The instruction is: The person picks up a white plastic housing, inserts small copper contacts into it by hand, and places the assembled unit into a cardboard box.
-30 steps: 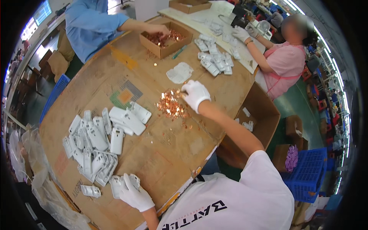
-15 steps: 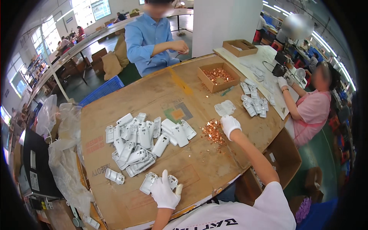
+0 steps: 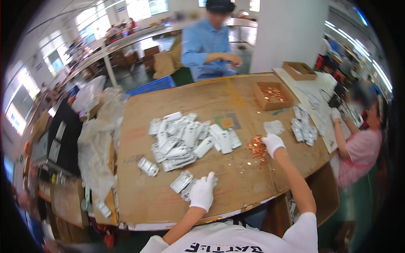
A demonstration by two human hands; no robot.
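On the cardboard-topped table (image 3: 139, 198), the gloved left hand (image 3: 202, 193) lies flat, fingers spread, on two white plastic parts (image 3: 182, 182) at the near edge, their long axes running up-right, while the right hand (image 3: 272, 143) reaches far right, fingers curled onto the edge of the copper bits (image 3: 256, 147); whether it pinches any I cannot tell. The main heap of parts (image 3: 185, 139) lies between, nearer the left hand. Against half a second ago, both hands sit where they were; only the view has swung.
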